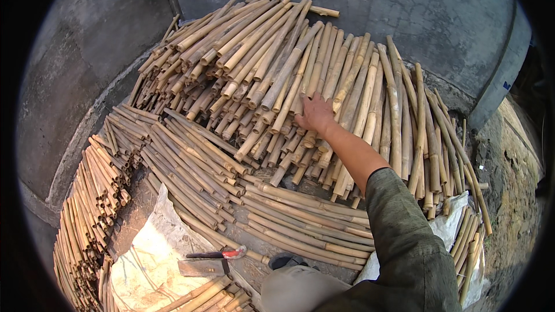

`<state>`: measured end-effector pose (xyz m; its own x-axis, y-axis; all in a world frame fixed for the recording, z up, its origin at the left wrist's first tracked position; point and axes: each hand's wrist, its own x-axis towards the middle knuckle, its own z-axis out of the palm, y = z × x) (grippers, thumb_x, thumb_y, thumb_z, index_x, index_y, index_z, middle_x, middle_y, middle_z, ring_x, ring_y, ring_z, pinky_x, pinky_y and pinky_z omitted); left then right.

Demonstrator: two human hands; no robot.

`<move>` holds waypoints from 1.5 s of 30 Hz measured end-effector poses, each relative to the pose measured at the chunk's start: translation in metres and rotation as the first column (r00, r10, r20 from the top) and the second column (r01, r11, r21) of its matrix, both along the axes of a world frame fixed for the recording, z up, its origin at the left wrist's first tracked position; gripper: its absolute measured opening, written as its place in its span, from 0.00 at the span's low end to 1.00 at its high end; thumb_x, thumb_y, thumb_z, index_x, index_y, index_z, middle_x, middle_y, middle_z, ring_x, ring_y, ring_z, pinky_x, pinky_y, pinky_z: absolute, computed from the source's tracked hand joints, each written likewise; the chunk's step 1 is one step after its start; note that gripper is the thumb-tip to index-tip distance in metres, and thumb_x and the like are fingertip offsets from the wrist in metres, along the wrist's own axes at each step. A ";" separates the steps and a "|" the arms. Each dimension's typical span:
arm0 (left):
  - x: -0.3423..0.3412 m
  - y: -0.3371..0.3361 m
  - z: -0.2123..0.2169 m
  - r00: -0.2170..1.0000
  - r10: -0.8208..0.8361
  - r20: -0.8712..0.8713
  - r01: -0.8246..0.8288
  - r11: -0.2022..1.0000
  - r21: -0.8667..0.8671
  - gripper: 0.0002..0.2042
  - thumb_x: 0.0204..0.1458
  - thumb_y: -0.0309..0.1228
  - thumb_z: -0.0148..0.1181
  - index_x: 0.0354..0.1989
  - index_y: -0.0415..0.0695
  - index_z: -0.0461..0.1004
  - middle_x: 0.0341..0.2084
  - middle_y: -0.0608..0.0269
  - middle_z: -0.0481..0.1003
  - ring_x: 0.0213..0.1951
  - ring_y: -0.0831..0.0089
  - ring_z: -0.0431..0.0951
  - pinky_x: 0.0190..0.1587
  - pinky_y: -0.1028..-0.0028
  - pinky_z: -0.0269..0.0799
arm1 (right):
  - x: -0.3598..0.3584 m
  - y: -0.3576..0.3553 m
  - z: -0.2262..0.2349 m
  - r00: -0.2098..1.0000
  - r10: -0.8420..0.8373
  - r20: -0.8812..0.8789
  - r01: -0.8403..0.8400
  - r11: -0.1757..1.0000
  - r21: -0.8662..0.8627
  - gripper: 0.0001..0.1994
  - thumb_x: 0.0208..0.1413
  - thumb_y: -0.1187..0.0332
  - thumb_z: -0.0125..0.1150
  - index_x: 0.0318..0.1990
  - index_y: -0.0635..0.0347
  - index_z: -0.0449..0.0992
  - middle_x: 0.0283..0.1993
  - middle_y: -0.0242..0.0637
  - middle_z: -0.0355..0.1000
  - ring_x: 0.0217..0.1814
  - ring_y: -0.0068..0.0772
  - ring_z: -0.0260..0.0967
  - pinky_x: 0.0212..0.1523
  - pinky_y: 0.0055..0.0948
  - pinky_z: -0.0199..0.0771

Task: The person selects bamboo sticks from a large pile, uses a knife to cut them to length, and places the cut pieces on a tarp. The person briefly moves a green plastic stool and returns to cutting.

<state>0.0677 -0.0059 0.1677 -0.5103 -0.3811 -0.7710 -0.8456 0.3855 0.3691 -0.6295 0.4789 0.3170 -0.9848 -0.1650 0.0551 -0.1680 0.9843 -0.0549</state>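
- The concrete wall (404,17) curves behind everything from nine to two o'clock, closing off the far side; open dirt ground (514,185) lies only at three to four o'clock.
- The big heap of cut bamboo poles (260,69) leans against that wall and fills the middle, its cut ends facing six o'clock.
- Lower rows of bamboo (196,162) fan out from eight to five o'clock, hemming in the near floor; a further stack (87,214) lines the edge at eight o'clock.
- A white sack (144,260) lies flat at seven o'clock, the only bare patch nearby.
- A cleaver with a red handle (211,260) rests on the sack's right edge.
- The right hand (315,114) reaches in from five o'clock, fingers spread, palm flat on the heap's poles, gripping nothing.
- The left hand is out of view.
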 end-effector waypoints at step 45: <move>-0.006 -0.010 -0.008 0.983 0.172 -0.065 -0.167 0.983 0.080 0.26 0.67 0.48 0.48 0.63 0.42 0.73 0.40 0.58 0.83 0.36 0.69 0.78 0.42 0.67 0.75 | -0.096 -0.150 0.025 0.969 0.237 -0.071 -0.228 0.967 0.117 0.26 0.64 0.51 0.53 0.62 0.61 0.71 0.67 0.40 0.65 0.69 0.43 0.62 0.67 0.47 0.65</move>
<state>0.0615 -0.0157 0.1594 -0.4976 -0.4099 -0.7644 -0.8670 0.2082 0.4527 -0.7254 0.3290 0.3416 -0.9112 -0.3983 0.1054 -0.3924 0.9169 0.0728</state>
